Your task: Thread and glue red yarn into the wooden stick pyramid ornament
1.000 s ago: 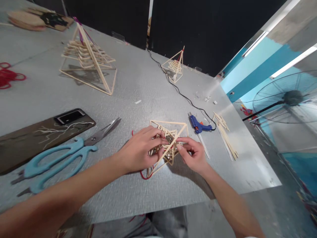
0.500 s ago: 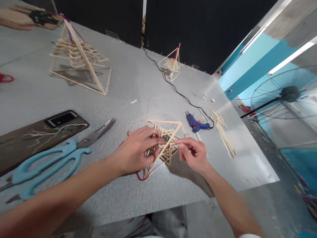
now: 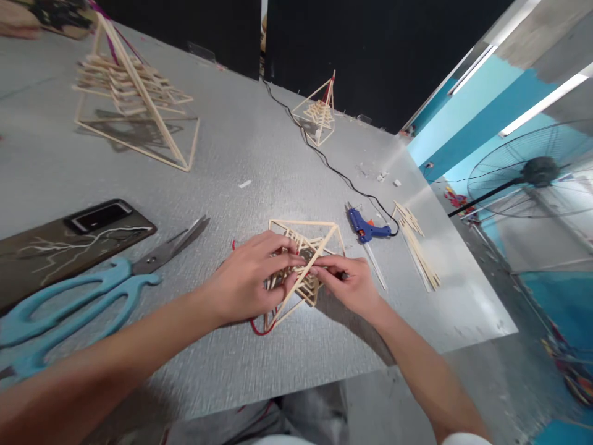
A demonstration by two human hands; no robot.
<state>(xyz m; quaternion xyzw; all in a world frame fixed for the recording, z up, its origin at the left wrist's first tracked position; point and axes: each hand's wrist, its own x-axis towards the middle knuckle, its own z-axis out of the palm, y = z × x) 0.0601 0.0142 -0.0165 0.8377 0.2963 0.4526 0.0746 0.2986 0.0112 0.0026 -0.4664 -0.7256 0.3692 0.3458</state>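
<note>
A small pyramid frame of thin wooden sticks [image 3: 303, 223], with a stack of stick layers inside, lies tilted on the grey table in front of me. My left hand [image 3: 252, 275] is closed around its left side, fingers curled over the sticks. My right hand [image 3: 349, 281] pinches at the middle of the frame, beside the crossing slanted stick. What its fingertips hold is hidden. Red string [image 3: 263, 332] loops out from the frame's lower left, below my left hand.
Light-blue-handled scissors [image 3: 115, 290] and a dark phone-like case [image 3: 50, 250] lie left. A blue glue gun [image 3: 365, 227], its black cable [image 3: 331, 165] and loose wooden sticks [image 3: 419, 256] lie right. A larger stick pyramid [image 3: 139, 80] and a smaller one [image 3: 322, 114] stand farther back.
My right hand has moved left, its fingertips now at the middle of the stick frame. My left hand keeps its hold. The whole view has shifted slightly.
</note>
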